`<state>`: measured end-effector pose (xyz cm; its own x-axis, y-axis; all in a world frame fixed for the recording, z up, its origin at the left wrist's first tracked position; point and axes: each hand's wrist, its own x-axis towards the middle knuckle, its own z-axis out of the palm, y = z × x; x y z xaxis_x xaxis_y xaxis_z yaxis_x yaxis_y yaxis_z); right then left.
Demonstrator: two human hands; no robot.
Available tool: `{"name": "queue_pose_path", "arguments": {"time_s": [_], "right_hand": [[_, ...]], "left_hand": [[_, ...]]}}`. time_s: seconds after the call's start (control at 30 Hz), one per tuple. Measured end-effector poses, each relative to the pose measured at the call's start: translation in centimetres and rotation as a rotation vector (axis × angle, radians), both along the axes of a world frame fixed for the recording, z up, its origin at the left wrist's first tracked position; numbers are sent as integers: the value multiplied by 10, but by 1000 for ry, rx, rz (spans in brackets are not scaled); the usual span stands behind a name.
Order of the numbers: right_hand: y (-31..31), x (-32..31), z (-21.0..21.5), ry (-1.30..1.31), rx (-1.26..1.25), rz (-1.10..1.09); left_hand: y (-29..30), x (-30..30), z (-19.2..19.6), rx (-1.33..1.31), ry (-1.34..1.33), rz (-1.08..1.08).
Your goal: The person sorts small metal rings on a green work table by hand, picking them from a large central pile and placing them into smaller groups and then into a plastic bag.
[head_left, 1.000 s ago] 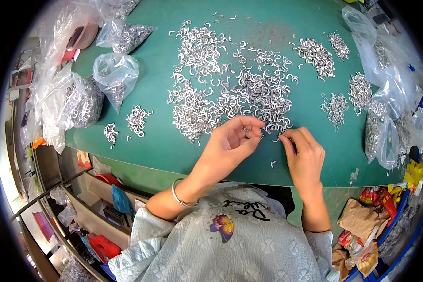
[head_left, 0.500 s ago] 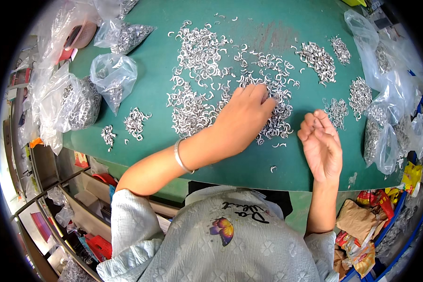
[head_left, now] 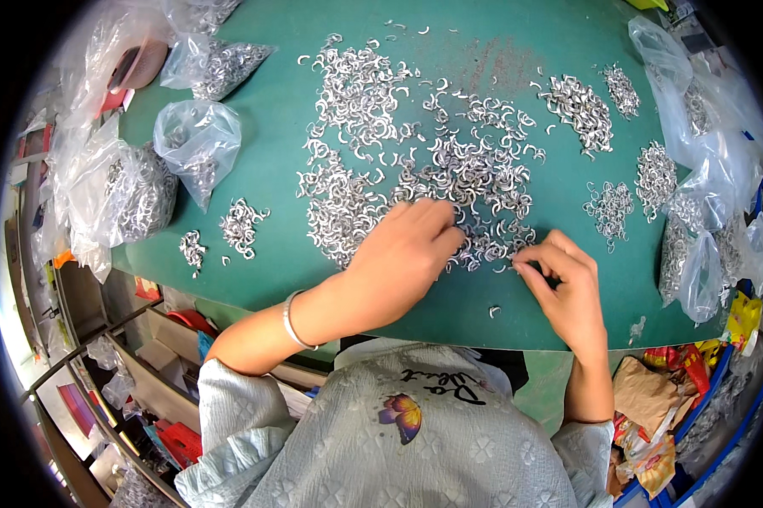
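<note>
Right now the left hand [head_left: 403, 254] lies palm-down on the green table mat [head_left: 271, 110], fingers loosely together and curled a little, its fingertips resting on the near edge of the big heap of small silver C-shaped metal clips [head_left: 432, 161]. That heap spreads away from the hand toward twelve o'clock, so the clips sit just beyond and under the fingertips. A thin bangle [head_left: 293, 320] circles the left wrist.

At three o'clock from the left hand, close by but not touching it, the right hand [head_left: 568, 284] has its thumb and forefinger drawn together at the heap's near right fringe; whether a clip sits between them is too small to tell. A single stray clip [head_left: 494, 311] lies on the mat at seven o'clock from the right hand, near the table's front edge.

Smaller clip piles [head_left: 578, 102] lie at one o'clock from the right hand, and a little pile [head_left: 242, 227] sits at nine o'clock from the left hand. Clear plastic bags of clips [head_left: 195, 144] stand at ten o'clock, with more bags [head_left: 703, 178] along the right edge.
</note>
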<state>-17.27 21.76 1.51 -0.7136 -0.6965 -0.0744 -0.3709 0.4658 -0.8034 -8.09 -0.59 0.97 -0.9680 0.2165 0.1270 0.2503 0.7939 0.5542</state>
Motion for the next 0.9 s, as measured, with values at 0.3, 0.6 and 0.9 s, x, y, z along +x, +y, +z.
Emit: {"name": "queue_pose_path", "arguments": {"time_s": [0.3,0.6,0.9], "right_hand": [[-25,-15,6,190,68,-76],[2,-21,18,-117,86,134],[-10,-15,15,81,129,-42]], "left_hand": [[9,-38,-10,7,143,51],[-13,-27,-2,164,8,85],[4,-26,2,-49,-8,-114]]}}
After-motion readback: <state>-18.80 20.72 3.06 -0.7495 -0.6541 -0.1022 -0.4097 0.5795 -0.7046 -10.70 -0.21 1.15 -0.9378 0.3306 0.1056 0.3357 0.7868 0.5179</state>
